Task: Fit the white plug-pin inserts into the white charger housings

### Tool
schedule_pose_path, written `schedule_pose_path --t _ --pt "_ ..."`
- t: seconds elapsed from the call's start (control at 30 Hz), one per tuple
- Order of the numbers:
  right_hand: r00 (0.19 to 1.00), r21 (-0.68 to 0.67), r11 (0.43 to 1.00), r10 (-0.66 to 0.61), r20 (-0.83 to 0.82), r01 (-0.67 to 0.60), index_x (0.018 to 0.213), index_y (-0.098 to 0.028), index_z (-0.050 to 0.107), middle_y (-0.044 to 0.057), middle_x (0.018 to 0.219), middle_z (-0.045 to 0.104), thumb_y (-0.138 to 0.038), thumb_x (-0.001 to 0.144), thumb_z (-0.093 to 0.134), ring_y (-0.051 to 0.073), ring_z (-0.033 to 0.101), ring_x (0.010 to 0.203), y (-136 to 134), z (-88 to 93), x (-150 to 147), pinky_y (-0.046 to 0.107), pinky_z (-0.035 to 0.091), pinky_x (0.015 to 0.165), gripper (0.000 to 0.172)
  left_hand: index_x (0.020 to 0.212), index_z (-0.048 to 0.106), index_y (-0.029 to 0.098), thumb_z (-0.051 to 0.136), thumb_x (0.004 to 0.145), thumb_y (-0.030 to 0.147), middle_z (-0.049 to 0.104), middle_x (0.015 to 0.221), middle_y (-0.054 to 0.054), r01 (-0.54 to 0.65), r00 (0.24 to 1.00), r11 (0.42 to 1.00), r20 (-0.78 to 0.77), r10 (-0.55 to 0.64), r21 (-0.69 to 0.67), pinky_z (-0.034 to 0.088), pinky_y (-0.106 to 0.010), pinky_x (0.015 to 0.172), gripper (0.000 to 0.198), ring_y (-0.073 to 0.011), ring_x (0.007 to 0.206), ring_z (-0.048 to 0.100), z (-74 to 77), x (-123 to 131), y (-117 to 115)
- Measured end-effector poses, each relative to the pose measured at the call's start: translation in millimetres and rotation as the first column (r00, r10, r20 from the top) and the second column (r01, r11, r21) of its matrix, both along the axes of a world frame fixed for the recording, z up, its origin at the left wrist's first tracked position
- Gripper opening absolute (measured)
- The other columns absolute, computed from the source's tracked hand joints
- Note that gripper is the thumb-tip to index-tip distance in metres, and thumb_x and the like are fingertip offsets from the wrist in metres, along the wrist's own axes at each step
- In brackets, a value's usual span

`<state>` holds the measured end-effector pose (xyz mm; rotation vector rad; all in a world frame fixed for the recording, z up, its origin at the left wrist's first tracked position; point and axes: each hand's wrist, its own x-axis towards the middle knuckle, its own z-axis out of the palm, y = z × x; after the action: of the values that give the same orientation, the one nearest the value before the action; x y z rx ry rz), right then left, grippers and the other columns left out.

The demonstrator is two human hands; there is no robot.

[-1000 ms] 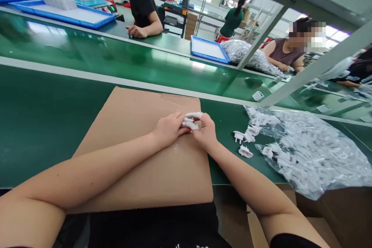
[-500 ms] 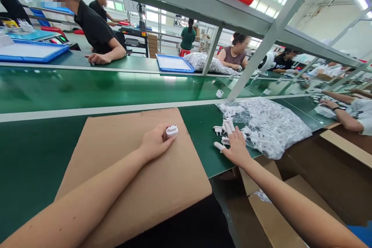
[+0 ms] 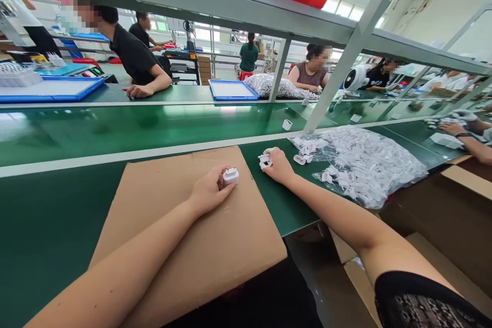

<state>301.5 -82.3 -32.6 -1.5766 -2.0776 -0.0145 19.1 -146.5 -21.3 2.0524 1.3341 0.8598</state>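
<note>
My left hand point(image 3: 207, 188) is closed around a white power adapter point(image 3: 230, 177), its two metal pins pointing up, over a flat sheet of brown cardboard point(image 3: 184, 246). To the right of that sheet, my right hand point(image 3: 280, 166) pinches a small white plug piece point(image 3: 264, 161) just above the green bench. The tips of its fingers are partly hidden behind the piece. More loose white plug pieces point(image 3: 302, 159) lie on the bench between this hand and a clear plastic bag point(image 3: 378, 156) full of similar parts.
Beyond a pale rail runs a green conveyor point(image 3: 172, 125) carrying a white housing point(image 3: 287, 124). A slanted metal post point(image 3: 338, 61) rises from the rail. An opened cardboard box point(image 3: 442, 225) stands at the lower right. Co-workers sit across the line and at far right.
My right hand has moved left, away from the loose parts by the bag, and has taken hold of a white plug piece. My left hand still grips the adapter. The view has shifted slightly.
</note>
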Motion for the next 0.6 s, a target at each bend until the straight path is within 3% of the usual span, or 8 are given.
schedule_pose_path --t 0.1,0.2,0.27,0.33,0.47,0.6 --pt "0.995 0.024 0.996 0.083 -0.055 -0.082 0.105 -0.016 0.059 0.013 0.106 0.059 -0.024 0.076 0.061 0.028 0.055 0.097 4 -0.4 -7 0.041 0.047 0.090 0.030 0.132 0.053 0.022 0.059 0.084 0.051 0.063 0.086 -0.002 -0.003 0.999 1.000 0.039 0.004 -0.018 0.046 -0.033 0.067 0.057 -0.0201 0.071 0.060 -0.4 0 0" --pt "0.952 0.044 0.984 0.176 -0.252 -0.170 0.104 -0.018 0.056 0.012 0.106 0.061 -0.030 0.080 0.059 0.026 0.057 0.097 3 -2.1 -8 0.041 0.047 0.090 0.027 0.122 0.059 0.022 0.057 0.088 0.053 0.064 0.088 -0.003 -0.012 1.000 1.000 0.006 0.012 -0.011 0.044 -0.033 0.065 0.046 -0.0196 0.070 0.058 -0.1 0 0" --pt "0.878 0.014 0.980 0.186 -0.441 -0.201 0.108 -0.019 0.055 0.010 0.105 0.063 -0.034 0.080 0.062 0.023 0.059 0.092 3 -2.5 -6 0.039 0.049 0.087 0.033 0.117 0.060 0.022 0.055 0.089 0.055 0.063 0.086 -0.003 -0.035 0.999 0.999 -0.011 0.035 -0.026 0.043 -0.033 0.065 0.044 -0.0201 0.070 0.058 -0.7 1 1" --pt "0.764 -0.045 0.981 0.118 -0.634 -0.189 0.109 -0.020 0.054 0.007 0.103 0.066 -0.035 0.075 0.067 0.019 0.059 0.085 6 -1.4 -5 0.036 0.050 0.081 0.039 0.116 0.060 0.022 0.055 0.088 0.059 0.062 0.082 -0.002 -0.078 0.997 0.994 -0.011 0.077 -0.071 0.043 -0.033 0.065 0.047 -0.0208 0.070 0.057 -2.3 1 3" --pt "0.280 -0.218 0.949 -0.151 -0.948 -0.226 0.105 -0.022 0.054 0.004 0.098 0.069 -0.036 0.074 0.070 0.015 0.061 0.074 18 8.0 2 0.027 0.049 0.062 0.038 0.110 0.059 0.021 0.055 0.085 0.066 0.063 0.083 -0.003 -0.133 0.991 0.977 0.011 0.137 -0.166 0.043 -0.033 0.065 0.052 -0.0228 0.073 0.058 -4.2 1 8" --pt "-0.181 -0.257 0.874 -0.355 -0.917 -0.411 0.100 -0.024 0.054 0.002 0.091 0.070 -0.032 0.087 0.060 0.014 0.068 0.075 27 25.9 19 0.025 0.055 0.062 0.016 0.107 0.060 0.019 0.059 0.081 0.068 0.066 0.089 -0.006 -0.101 0.992 0.972 0.049 0.114 -0.210 0.046 -0.034 0.069 0.056 -0.0250 0.079 0.060 5.1 1 20"
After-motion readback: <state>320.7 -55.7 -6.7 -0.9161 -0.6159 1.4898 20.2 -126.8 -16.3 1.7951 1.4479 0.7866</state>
